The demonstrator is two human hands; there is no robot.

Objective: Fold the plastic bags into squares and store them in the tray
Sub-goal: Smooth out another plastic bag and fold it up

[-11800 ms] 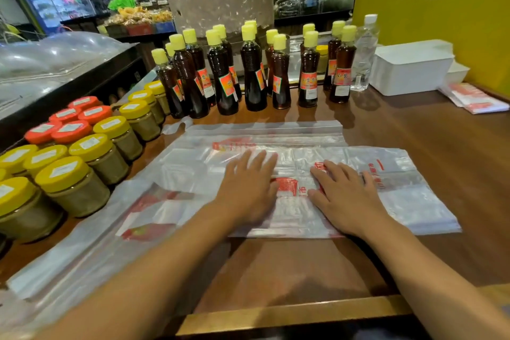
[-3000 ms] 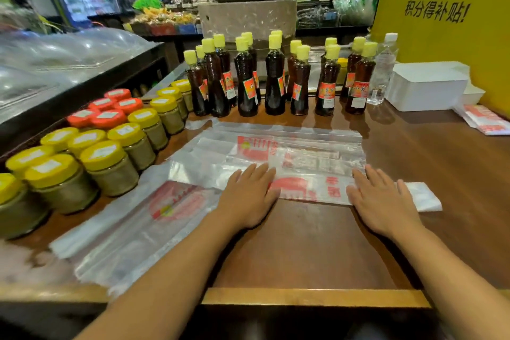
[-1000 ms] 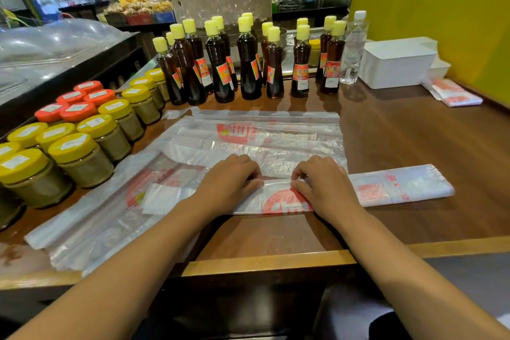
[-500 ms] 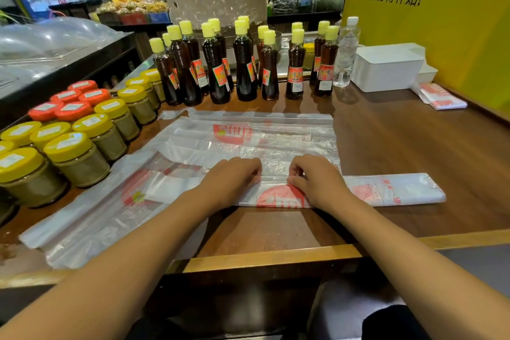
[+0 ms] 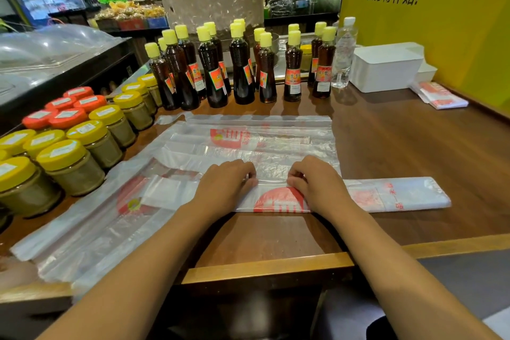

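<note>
Head view, the only one: a plastic bag (image 5: 386, 196), already narrowed to a long strip, lies flat on the wooden counter (image 5: 400, 141) near its front edge, with its long axis running left to right across the person's body. The left hand (image 5: 225, 186) and the right hand (image 5: 317, 185) sit close together near the middle of the strip, knuckles up, fingers curled down onto its far edge; they look to be pinching that edge, though the fingertips are tucked under and the exact hold is hard to see. A short gap of bare plastic shows between the two hands. From the grip the strip runs both ways: a long free end reaches well out to the right, past the right hand, and a shorter end runs left, lying on top of a spread pile of flat bags (image 5: 248, 141). The right hand is therefore the nearer one to the long free end. The white tray (image 5: 386, 69) stands at the far right of the counter against the yellow wall, well apart from the strip and on the right hand's side, with a few folded bags (image 5: 441, 96) just beside it. Judging from this, making a square will call for folding across the long axis, bringing the right-hand end over toward the middle, and the right hand is better placed both for that and for carrying the result to the tray.
</note>
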